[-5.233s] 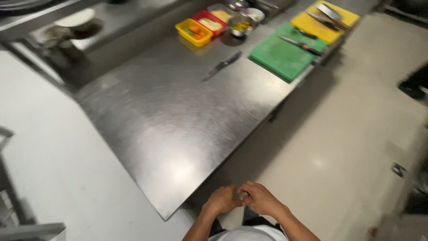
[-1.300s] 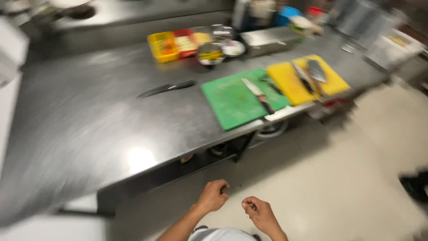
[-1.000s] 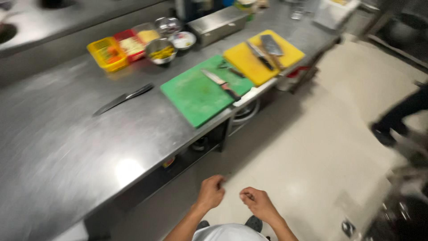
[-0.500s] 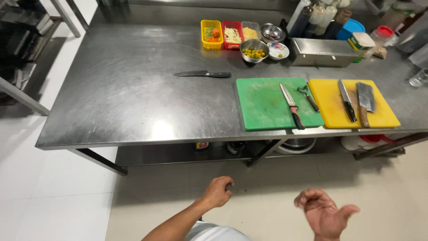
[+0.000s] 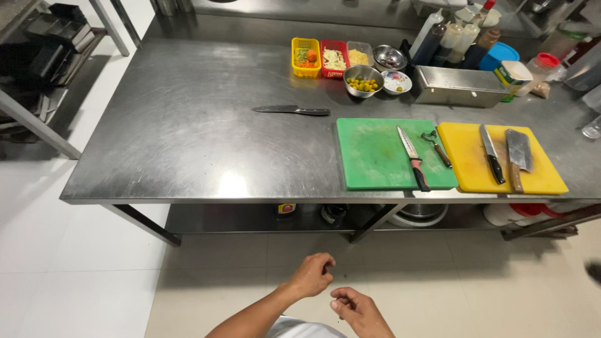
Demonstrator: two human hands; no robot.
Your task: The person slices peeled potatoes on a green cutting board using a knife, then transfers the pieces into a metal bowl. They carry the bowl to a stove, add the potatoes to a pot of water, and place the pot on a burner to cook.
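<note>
We see a green cutting board (image 5: 375, 153) beside a yellow one (image 5: 476, 163) on the steel tabletop (image 5: 188, 144), a black knife (image 5: 291, 111) apart.

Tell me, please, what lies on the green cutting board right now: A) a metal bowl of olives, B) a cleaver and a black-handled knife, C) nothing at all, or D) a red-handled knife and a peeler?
D: on the green cutting board lie a red-handled knife and, near its right edge, a peeler; the cleaver and the black-handled knife lie on the yellow cutting board beside it.
</note>
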